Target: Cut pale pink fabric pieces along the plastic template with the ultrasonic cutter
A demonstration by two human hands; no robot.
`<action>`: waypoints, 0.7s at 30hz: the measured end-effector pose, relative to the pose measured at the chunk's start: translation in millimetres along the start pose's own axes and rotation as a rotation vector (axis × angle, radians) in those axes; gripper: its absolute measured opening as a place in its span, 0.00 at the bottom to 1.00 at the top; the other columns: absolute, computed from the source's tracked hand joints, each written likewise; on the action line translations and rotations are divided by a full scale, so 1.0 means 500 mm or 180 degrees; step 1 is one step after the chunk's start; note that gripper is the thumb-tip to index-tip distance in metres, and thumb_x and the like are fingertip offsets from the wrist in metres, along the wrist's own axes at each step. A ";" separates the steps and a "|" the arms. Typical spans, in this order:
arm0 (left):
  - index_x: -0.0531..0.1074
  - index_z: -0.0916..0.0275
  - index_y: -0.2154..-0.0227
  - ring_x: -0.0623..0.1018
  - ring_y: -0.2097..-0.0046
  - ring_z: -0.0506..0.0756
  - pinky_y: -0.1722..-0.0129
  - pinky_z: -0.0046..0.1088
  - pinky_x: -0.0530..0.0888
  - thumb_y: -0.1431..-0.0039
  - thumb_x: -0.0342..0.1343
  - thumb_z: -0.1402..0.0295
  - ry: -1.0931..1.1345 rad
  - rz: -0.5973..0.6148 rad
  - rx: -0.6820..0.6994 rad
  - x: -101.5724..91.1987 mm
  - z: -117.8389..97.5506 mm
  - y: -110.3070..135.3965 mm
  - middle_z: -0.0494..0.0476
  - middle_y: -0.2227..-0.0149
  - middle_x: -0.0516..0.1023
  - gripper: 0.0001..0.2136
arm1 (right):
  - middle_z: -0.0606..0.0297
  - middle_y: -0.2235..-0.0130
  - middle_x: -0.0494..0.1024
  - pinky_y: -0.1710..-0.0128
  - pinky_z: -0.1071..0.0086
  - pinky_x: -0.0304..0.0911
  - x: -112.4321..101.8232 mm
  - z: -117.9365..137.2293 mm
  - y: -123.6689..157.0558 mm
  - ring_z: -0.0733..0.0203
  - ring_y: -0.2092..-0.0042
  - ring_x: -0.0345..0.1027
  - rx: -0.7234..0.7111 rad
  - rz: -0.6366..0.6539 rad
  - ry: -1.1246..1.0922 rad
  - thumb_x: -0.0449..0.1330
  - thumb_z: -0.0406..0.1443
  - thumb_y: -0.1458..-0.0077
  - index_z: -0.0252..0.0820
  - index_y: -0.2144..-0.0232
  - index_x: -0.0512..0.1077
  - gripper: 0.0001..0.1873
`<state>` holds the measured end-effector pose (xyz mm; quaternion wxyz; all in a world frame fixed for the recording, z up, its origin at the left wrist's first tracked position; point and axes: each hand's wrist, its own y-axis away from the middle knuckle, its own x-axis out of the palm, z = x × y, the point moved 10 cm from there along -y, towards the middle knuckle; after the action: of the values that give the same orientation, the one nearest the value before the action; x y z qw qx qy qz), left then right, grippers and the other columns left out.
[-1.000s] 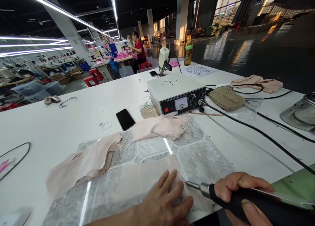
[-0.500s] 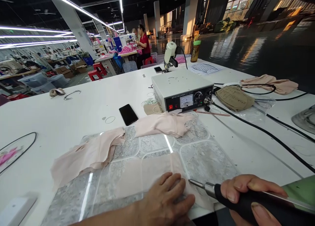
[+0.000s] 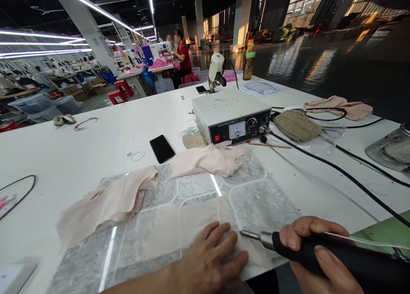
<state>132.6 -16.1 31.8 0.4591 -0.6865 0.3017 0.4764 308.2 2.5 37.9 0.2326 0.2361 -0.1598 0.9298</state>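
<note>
My left hand (image 3: pixel 209 260) lies flat, fingers spread, pressing a pale pink fabric piece (image 3: pixel 182 228) onto a glossy grey patterned mat (image 3: pixel 262 204) at the table's near edge. My right hand (image 3: pixel 315 253) is wrapped around the black handle of a handheld tool (image 3: pixel 320 253); its metal tip (image 3: pixel 248 234) points left and sits just beside my left fingers, over the fabric. A black cable (image 3: pixel 329 168) runs from the white control box (image 3: pixel 230 114) toward the tool. Two more pink fabric pieces (image 3: pixel 105 202) (image 3: pixel 208 159) lie on the mat's far side.
A black phone (image 3: pixel 162 148) lies left of the box on the white table (image 3: pixel 80 149). Tan pattern pieces (image 3: pixel 296 125), pink cloth (image 3: pixel 339 106), a bottle (image 3: pixel 247 68) and a small white machine (image 3: pixel 215 72) stand further back. A person in red (image 3: pixel 181 57) works at a distant table.
The view shifted slightly. My hands and the tool stay in nearly the same place on the fabric; the tool tip has edged a little closer to my left fingers.
</note>
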 end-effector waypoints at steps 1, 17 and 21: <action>0.69 0.60 0.47 0.72 0.45 0.65 0.47 0.44 0.71 0.36 0.57 0.58 0.0005 -0.0004 -0.0005 -0.001 0.000 0.000 0.61 0.49 0.73 0.18 | 0.69 0.71 0.65 0.75 0.68 0.69 -0.002 0.000 0.000 0.67 0.76 0.62 -0.0007 -0.0038 -0.0018 0.62 0.38 0.48 0.45 0.68 0.66 0.07; 0.65 0.68 0.44 0.73 0.45 0.67 0.46 0.48 0.72 0.33 0.52 0.57 0.0143 0.0216 -0.0083 0.008 0.003 -0.003 0.64 0.50 0.75 0.22 | 0.68 0.73 0.66 0.79 0.69 0.65 -0.003 0.006 -0.009 0.68 0.78 0.61 -0.0030 -0.0083 -0.0068 0.63 0.38 0.50 0.44 0.69 0.70 0.06; 0.66 0.67 0.46 0.73 0.45 0.68 0.46 0.49 0.72 0.33 0.52 0.57 0.0147 0.0239 -0.0052 0.008 0.000 -0.005 0.64 0.50 0.75 0.20 | 0.69 0.72 0.65 0.78 0.68 0.66 -0.003 0.008 -0.007 0.68 0.77 0.61 -0.0035 -0.0107 -0.0086 0.63 0.38 0.50 0.44 0.69 0.69 0.07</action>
<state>136.0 -14.9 29.1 0.4281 -0.6893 0.3339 0.4797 312.5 3.2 41.1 0.2473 0.2500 -0.1641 0.9216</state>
